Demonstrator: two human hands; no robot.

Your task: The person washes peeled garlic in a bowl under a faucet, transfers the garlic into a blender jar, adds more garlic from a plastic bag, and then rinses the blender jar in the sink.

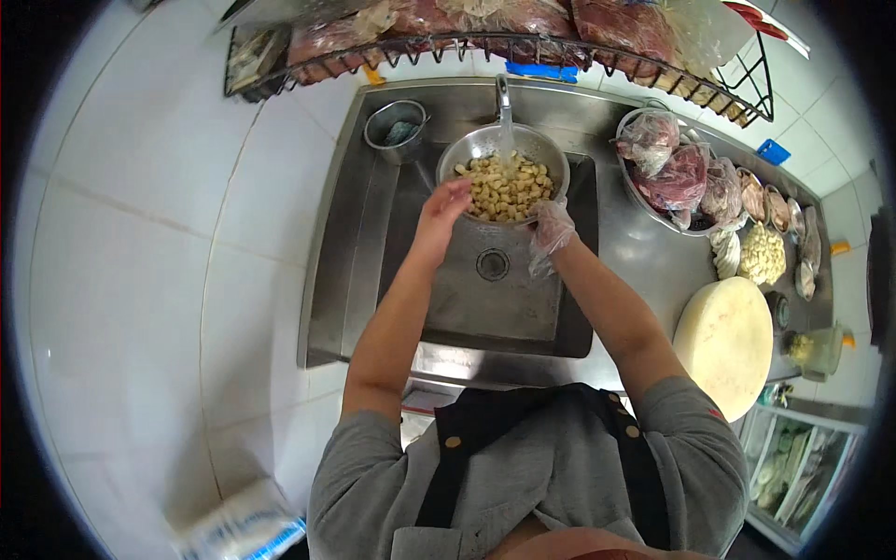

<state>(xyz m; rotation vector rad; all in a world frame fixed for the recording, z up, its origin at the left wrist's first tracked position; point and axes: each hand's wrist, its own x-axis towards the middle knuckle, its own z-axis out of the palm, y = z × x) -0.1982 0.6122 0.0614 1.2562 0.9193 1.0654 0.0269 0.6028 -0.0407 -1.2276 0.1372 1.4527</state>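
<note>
A stainless-steel bowl (448,155) is held over the sink under a running faucet (502,98). Water falls onto the pale tan food pieces (507,192) inside it; their exact kind is unclear. My right hand (551,231), in a clear plastic glove, grips the bowl's front right rim. My bare left hand (445,206) is at the front left rim, fingers apart and partly over the pieces. Whether it touches the bowl cannot be made out. Below the bowl shows the sink basin (448,301) with its round drain (493,264).
A metal pot (393,150) stands left of the bowl. Right are a basin (633,189) of bagged meat, a bag of pale cloves (762,253), and a round cutting board (724,343) on edge. A wire rack (462,43) with wrapped meat overhangs the faucet.
</note>
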